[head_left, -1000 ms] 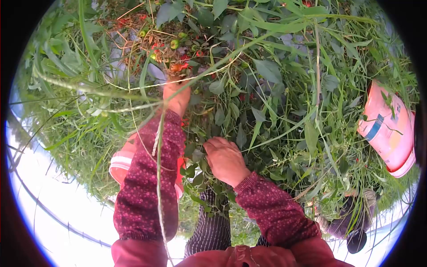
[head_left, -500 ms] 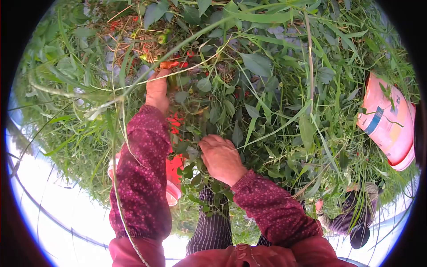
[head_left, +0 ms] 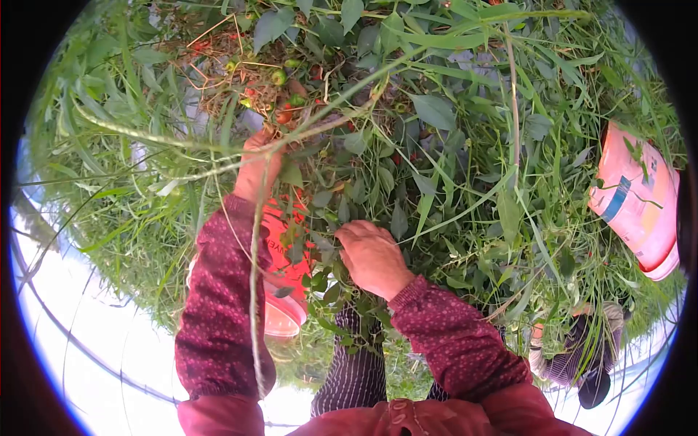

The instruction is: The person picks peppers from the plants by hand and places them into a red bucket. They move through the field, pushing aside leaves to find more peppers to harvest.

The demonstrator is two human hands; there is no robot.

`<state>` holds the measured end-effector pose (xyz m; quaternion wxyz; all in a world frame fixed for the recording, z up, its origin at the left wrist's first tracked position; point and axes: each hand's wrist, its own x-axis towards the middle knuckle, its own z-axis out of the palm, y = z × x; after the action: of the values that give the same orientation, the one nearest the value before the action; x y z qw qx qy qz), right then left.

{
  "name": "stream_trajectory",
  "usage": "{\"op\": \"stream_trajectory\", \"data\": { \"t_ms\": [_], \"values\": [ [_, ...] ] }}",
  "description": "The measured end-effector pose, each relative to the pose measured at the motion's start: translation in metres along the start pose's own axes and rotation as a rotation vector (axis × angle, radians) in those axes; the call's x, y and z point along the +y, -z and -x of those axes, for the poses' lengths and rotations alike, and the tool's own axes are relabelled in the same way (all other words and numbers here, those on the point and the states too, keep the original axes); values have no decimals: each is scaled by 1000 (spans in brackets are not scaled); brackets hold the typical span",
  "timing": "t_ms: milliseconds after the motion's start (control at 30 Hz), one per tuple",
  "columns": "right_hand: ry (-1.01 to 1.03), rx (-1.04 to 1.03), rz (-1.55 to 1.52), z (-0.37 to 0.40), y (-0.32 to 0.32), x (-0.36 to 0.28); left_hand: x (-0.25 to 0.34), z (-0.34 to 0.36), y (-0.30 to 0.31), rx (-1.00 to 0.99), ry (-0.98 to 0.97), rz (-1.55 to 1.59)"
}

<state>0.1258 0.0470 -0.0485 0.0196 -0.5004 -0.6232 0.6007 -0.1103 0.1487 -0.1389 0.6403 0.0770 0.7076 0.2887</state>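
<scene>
My left hand (head_left: 258, 163) reaches to the dry, straw-like stems at upper left. Its fingers look closed, but grass and stems hide what they hold. Just beyond the fingertips lie red peppers (head_left: 284, 115) and a green pepper (head_left: 278, 77). Lower down, my right hand (head_left: 374, 258) has its fingers curled into a leafy pepper plant (head_left: 342, 283), with the plant's stems and leaves around them. Beside my left sleeve stands a red bucket (head_left: 287, 247) with dark lettering, partly covered by leaves and the arm.
A pink bucket (head_left: 632, 203) leans in the grass at the right. Another person (head_left: 582, 341) bends among the plants at lower right. Long grass blades (head_left: 334, 120) cross in front of my left hand. Pale ground sheeting (head_left: 472, 64) shows between the leaves.
My left hand has drawn back slightly toward me, and the orange-red pepper at its fingertips no longer shows there. The right hand shifts slightly right in view. More of the red bucket shows.
</scene>
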Motion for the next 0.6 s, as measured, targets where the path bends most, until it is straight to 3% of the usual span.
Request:
{"op": "stream_trajectory", "data": {
  "t_ms": [67, 100, 233, 267, 400, 533, 600],
  "values": [
    [-11, -18, -24, -1, 0, 0, -6, 6, -8, 100, -33, -13],
    [-12, -16, -21, -1, 1, 0, -9, 6, -12, 157, -164, -224],
    [-43, -86, -28, -3, 6, -1, 5, 14, -15, 60, -191, -520],
    [-75, -161, -43, -4, 7, -2, 6, 13, -13, 54, -142, -521],
    [-66, -132, -53, -4, 7, -2, 8, 26, -20, 122, -19, -458],
    [-20, -28, -31, -2, 4, -1, -27, 12, 23, 139, 132, -655],
    [-20, -23, -25, -2, 4, -1, -35, 12, 14, 210, 138, -744]
  ]
}}
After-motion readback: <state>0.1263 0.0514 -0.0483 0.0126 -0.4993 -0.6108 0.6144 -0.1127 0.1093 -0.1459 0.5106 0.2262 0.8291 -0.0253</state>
